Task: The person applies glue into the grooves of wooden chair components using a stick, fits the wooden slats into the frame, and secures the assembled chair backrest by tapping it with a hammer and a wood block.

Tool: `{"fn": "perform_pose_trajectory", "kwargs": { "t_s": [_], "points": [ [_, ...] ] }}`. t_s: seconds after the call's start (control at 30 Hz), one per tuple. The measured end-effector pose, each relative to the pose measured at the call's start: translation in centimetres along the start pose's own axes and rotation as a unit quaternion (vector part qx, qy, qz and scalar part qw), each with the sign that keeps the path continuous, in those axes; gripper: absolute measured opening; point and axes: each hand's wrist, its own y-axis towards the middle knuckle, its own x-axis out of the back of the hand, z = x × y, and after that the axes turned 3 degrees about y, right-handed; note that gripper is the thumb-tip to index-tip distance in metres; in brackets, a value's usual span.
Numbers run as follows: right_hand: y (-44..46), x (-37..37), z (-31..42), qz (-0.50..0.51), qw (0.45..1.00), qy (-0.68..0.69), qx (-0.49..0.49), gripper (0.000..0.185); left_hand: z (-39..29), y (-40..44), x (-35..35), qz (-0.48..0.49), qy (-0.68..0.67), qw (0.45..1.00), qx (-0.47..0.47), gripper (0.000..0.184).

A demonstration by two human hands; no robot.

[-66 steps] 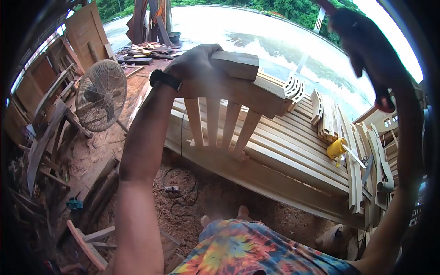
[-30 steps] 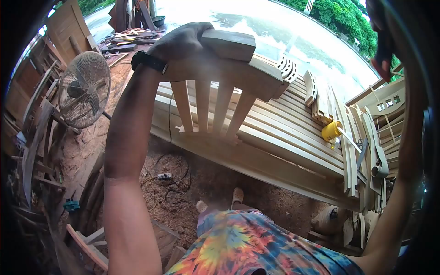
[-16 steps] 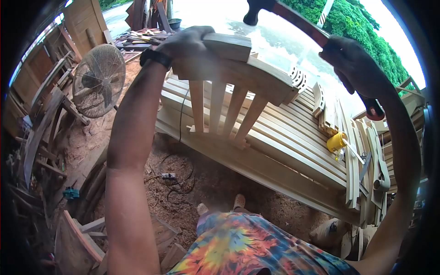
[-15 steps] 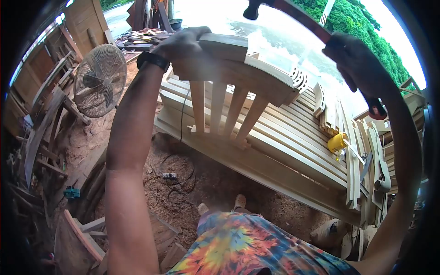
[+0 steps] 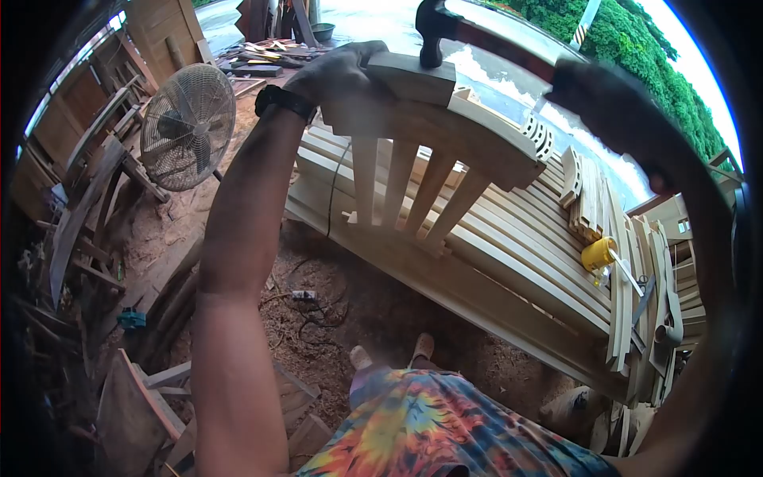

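Observation:
My right hand (image 5: 608,103) is closed round the handle of a hammer (image 5: 493,44), whose head is at the top of a wooden block (image 5: 413,77). That block lies on the curved top rail of a slatted wooden frame (image 5: 445,131). My left hand (image 5: 338,71), with a dark watch on its wrist, grips the block's left end; its fingers are partly hidden behind the wood. Several upright slats (image 5: 405,179) join the curved rail to a lower rail (image 5: 389,237). The frame stands at the near edge of a stack of long planks (image 5: 517,262).
A pedestal fan (image 5: 188,127) stands at the left among wood scraps. On the planks at the right are a yellow container (image 5: 598,254) and curved wooden pieces (image 5: 571,175). A cable (image 5: 332,191) hangs down to the sawdust-covered floor near a power strip (image 5: 304,295).
The hammer has come down, its head now at the block instead of raised above it. My right hand has lowered. The whole view has shifted slightly.

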Motion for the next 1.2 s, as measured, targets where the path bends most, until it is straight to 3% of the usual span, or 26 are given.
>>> {"fn": "perform_pose_trajectory", "kwargs": {
  "t_s": [0.03, 0.07, 0.2, 0.27, 0.33, 0.4, 0.5, 0.57, 0.67, 0.77, 0.8, 0.97, 1.07, 1.1, 1.17, 1.2],
  "points": [
    [0.4, 4.1, 3.7, 0.091, 0.982, 0.083, -0.142, 0.024, -0.4, -0.3, -0.3, 0.0, -0.01, 1.0, 0.006, 0.051],
    [0.3, 5.3, 4.2, 0.092, 0.977, 0.101, -0.163, 0.027, -0.6, -0.3, -0.2, -0.004, -0.018, 1.0, 0.01, 0.051],
    [0.8, 7.3, -1.7, -0.106, 0.969, 0.173, -0.144, 0.031, -0.9, -0.5, -0.4, 0.001, -0.039, 0.999, 0.001, 0.048],
    [1.1, 4.2, -3.6, -0.151, 0.972, 0.143, -0.109, 0.034, -0.6, -0.2, -0.3, 0.001, -0.008, 1.0, 0.018, 0.046],
    [-0.3, -0.3, -1.4, -0.06, 0.998, -0.01, -0.025, 0.036, -0.7, -0.2, -0.2, -0.009, 0.043, 0.999, 0.028, 0.045],
    [-0.8, 1.1, 1.3, 0.067, 0.997, -0.018, -0.019, 0.034, -0.6, -0.2, -0.2, -0.008, -0.004, 1.0, 0.018, 0.045],
    [-1.5, 3.1, 0.1, 0.014, 0.995, 0.086, 0.044, 0.022, -1.8, 0.2, 0.6, 0.019, 0.027, 0.999, 0.036, 0.05],
    [-3.5, 4.2, 2.7, 0.002, 0.981, 0.142, -0.131, 0.022, -2.9, 0.5, 0.7, 0.046, 0.074, 0.994, 0.06, 0.055],
    [-3.9, 5.4, 2.3, -0.018, 0.963, 0.188, -0.193, 0.025, -3.4, 2.0, -1.2, 0.034, 0.099, 0.994, 0.018, 0.06],
    [-4.2, 6.4, 1.3, -0.085, 0.949, 0.22, -0.211, 0.032, -3.9, 2.2, -2.5, 0.014, 0.071, 0.997, 0.009, 0.056],
    [-4.2, 7.6, -0.4, -0.062, 0.964, 0.203, -0.16, 0.034, -3.2, 2.3, -2.7, 0.01, 0.067, 0.998, -0.003, 0.055],
    [-3.8, 13.4, -8.9, -0.202, 0.952, 0.142, -0.178, 0.032, -1.8, 3.2, -2.9, 0.003, 0.048, 0.999, -0.02, 0.046],
    [-2.8, 10.6, -9.9, -0.247, 0.948, 0.126, -0.154, 0.031, -0.7, 3.4, -3.3, -0.02, 0.052, 0.998, -0.024, 0.046],
    [-2.7, 7.3, -8.5, -0.236, 0.96, 0.088, -0.124, 0.031, -1.4, 3.2, -3.1, -0.003, 0.043, 0.999, -0.016, 0.047],
    [-3.5, 0.0, -3.4, -0.088, 0.993, -0.073, -0.001, 0.03, -3.7, 2.2, -2.5, 0.032, 0.023, 0.999, 0.003, 0.048],
    [-3.6, 0.1, -1.9, -0.021, 0.998, -0.058, -0.004, 0.03, -3.7, 2.2, -2.7, 0.03, 0.018, 0.999, 0.005, 0.048]
  ]
}}
